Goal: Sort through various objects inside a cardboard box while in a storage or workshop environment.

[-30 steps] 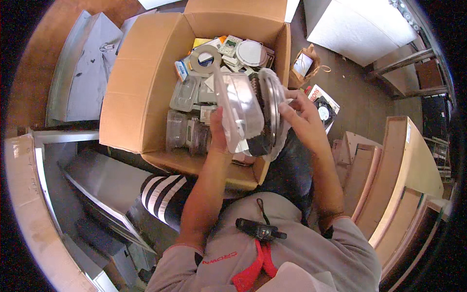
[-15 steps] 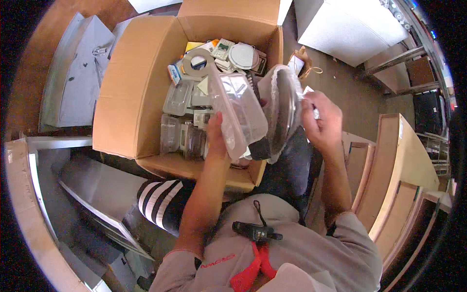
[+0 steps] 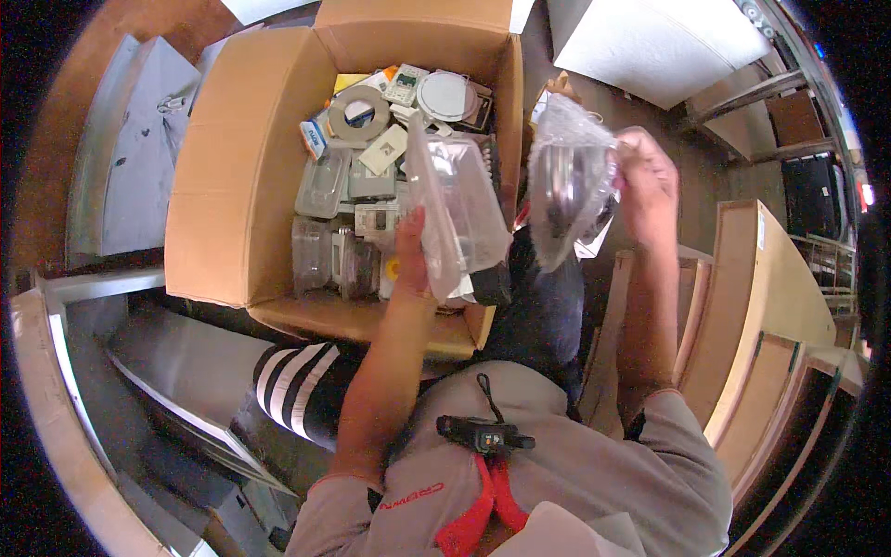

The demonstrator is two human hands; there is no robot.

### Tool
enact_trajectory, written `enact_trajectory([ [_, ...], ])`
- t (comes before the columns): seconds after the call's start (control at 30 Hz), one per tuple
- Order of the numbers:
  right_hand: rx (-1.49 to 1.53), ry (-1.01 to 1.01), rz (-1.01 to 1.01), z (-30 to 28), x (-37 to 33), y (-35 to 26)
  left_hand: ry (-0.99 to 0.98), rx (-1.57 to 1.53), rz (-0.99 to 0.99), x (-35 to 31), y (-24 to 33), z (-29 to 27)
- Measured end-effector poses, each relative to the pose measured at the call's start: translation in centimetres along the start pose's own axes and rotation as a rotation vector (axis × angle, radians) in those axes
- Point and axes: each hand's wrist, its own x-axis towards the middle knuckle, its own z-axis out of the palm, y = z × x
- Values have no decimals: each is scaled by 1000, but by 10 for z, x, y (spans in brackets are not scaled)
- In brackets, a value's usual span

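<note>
My left hand (image 3: 412,258) grips a clear plastic container (image 3: 475,206) by its edge, tilted on its side over the near right part of an open cardboard box (image 3: 215,176). My right hand (image 3: 648,181) is closed on the edge of a clear plastic wrapping, with a shiny round metallic thing (image 3: 568,181) inside it. That bundle hangs upright just outside the box's right wall. In the box lie a wide ring-shaped roll (image 3: 340,110), a white round disc (image 3: 446,97), a small white and blue box (image 3: 314,137), clear containers (image 3: 325,182) and several pale electrical-looking parts.
Wooden drawer-like frames (image 3: 729,306) stand on my right, with a large white block (image 3: 650,51) beyond them. Grey metal pieces (image 3: 139,158) are on the left. Near my knee is a grey metal panel (image 3: 195,357). A metal rack (image 3: 789,102) runs along the far right.
My right hand has moved right and slightly away, carrying the wrapped round thing apart from the clear container and past the box's right wall. My left hand keeps hold of the container.
</note>
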Motion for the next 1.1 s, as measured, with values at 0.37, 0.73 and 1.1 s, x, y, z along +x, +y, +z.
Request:
enact_trajectory([
  [0.37,-222,-168,-32,64,-22,58,40,315,11,-10,16,40],
  [0.73,-62,-199,252,2,-29,84,-162,66,-77,2,3,30],
  [1.1,-97,-294,97,12,1,40,-246,298,-164,38,56,15],
])
